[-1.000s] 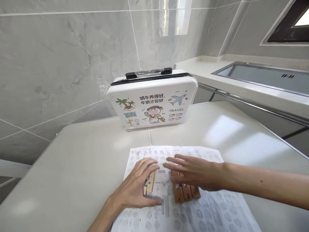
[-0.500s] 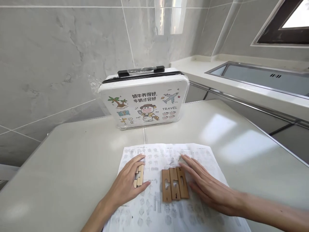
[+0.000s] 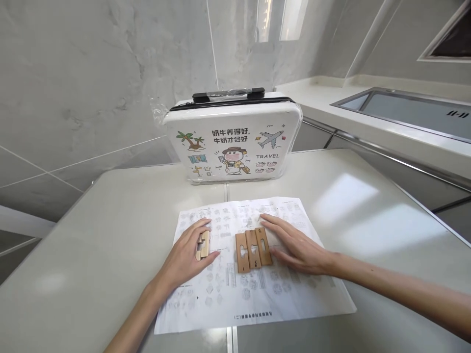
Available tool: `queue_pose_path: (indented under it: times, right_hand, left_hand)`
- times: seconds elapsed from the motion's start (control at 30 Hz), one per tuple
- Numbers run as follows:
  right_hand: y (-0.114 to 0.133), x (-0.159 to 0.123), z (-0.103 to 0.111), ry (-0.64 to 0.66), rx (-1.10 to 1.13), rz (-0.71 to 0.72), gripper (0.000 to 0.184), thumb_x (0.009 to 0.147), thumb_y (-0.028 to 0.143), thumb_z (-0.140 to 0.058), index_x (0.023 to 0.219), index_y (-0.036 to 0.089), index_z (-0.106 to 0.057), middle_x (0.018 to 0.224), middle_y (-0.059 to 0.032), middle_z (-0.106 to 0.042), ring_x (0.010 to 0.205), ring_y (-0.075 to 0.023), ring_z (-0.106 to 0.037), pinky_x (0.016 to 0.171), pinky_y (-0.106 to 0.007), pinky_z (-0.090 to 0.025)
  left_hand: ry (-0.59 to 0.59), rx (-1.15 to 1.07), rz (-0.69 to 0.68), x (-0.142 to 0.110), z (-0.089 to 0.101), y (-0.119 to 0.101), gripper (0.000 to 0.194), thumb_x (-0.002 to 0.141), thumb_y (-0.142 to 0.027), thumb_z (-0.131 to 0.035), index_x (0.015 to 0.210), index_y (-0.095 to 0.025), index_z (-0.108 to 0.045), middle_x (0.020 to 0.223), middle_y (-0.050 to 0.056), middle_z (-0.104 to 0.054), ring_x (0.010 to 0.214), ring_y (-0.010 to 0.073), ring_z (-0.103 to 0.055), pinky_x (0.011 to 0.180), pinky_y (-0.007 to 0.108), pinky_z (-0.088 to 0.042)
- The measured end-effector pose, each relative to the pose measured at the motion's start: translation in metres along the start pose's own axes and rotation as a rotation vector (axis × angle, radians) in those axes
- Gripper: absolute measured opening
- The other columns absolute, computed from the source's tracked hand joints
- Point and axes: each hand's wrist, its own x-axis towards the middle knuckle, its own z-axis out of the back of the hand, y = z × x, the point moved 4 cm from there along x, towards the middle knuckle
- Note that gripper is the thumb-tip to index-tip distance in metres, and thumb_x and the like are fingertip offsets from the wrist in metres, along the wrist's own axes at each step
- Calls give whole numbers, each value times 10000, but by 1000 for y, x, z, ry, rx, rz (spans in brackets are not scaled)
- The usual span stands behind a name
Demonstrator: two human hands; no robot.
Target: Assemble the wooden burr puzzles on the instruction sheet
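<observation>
A printed instruction sheet lies flat on the white table. Three notched wooden pieces lie side by side on the sheet, numbers written on them. My right hand rests flat just right of them, fingers stretched out, its index finger along the rightmost piece. My left hand lies on the sheet's left part, fingers curled over a couple of lighter wooden pieces and covering part of them.
A white cartoon-printed case with a black handle stands upright at the table's back edge against the tiled wall. A counter with a steel sink runs along the right. The table's seam runs down its middle.
My right hand came off the three wooden pieces and now lies flat beside them. The view has tilted, so the whole sheet shows. My left hand stays on the lighter pieces.
</observation>
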Motion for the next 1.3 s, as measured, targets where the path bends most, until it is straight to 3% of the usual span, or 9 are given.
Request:
queue_pose_path:
  times: [0.2,0.3,0.43,0.67,0.87,0.97,1.1,1.17,1.3]
  right_hand:
    - [5,5,0,59,-16,90,922,1002,454,-708,1720,247,-167,1747,-204,-319,1631,-378,-304,1296,-623,-364]
    - [7,6,0,65,-18,100,1003,945,465,-776,1715,254,-168,1711,-208,-377,1608,-408,-339,1277,-653,-380]
    - [11,10,1,31,5,98,954,923,471,-803,1672,278,-245,1634,-191,-461,1529,-410,-448,1229,-656,-444]
    - [17,14,13,-8,-3,109,784,885,412,-830,1536,271,-417,1438,-166,-611,1344,-384,-595,1108,-610,-546]
    - [11,11,28,-74,3,2,744,851,432,-848,1480,289,-479,1425,-140,-630,1322,-382,-623,1085,-579,-565]
    - [8,11,31,-97,35,-58,726,865,487,-840,1469,289,-489,1439,-139,-620,1340,-381,-617,1104,-580,-557]
    - [7,12,34,-160,120,-166,729,867,521,-844,1463,294,-491,1463,-132,-611,1367,-375,-605,1145,-590,-532]
    - [5,11,34,-224,199,-231,690,886,528,-829,1447,296,-499,1461,-124,-615,1371,-362,-607,1168,-584,-517]
    - [-4,10,31,-353,417,-318,592,937,532,-790,1413,314,-514,1467,-106,-605,1370,-329,-615,1183,-551,-516]
  left_hand:
    - [-68,95,-131,-1,8,-8,602,929,-537,-759,1415,-248,-553,1572,141,-579,1488,382,-513,1226,586,-440]
    - [-123,165,-229,-4,11,-31,695,916,-511,-786,1487,-229,-505,1565,152,-573,1504,386,-469,1245,608,-402]
    - [-83,129,-326,-8,3,-68,581,975,-481,-738,1463,-237,-538,1485,142,-623,1435,361,-528,1189,573,-462]
    - [-3,43,-267,5,-22,-98,710,891,-554,-825,1455,-232,-540,1483,141,-612,1411,372,-534,1164,575,-472]
    - [71,3,-253,17,-37,-105,822,844,-584,-858,1500,-243,-498,1546,150,-594,1530,425,-431,1247,637,-358]
    - [102,-66,-239,21,-39,-102,790,847,-559,-863,1489,-250,-524,1530,147,-610,1540,423,-422,1236,622,-381]
    - [111,-268,-167,29,-36,-96,746,796,-553,-902,1413,-245,-620,1463,147,-650,1422,403,-543,1196,587,-439]
    - [78,-469,-47,36,-33,-92,742,778,-566,-911,1397,-251,-650,1478,146,-646,1406,400,-565,1205,576,-434]
    - [-72,-1248,281,50,-29,-83,672,958,-661,-671,1425,-179,-630,1450,190,-683,1376,379,-639,1242,541,-417]
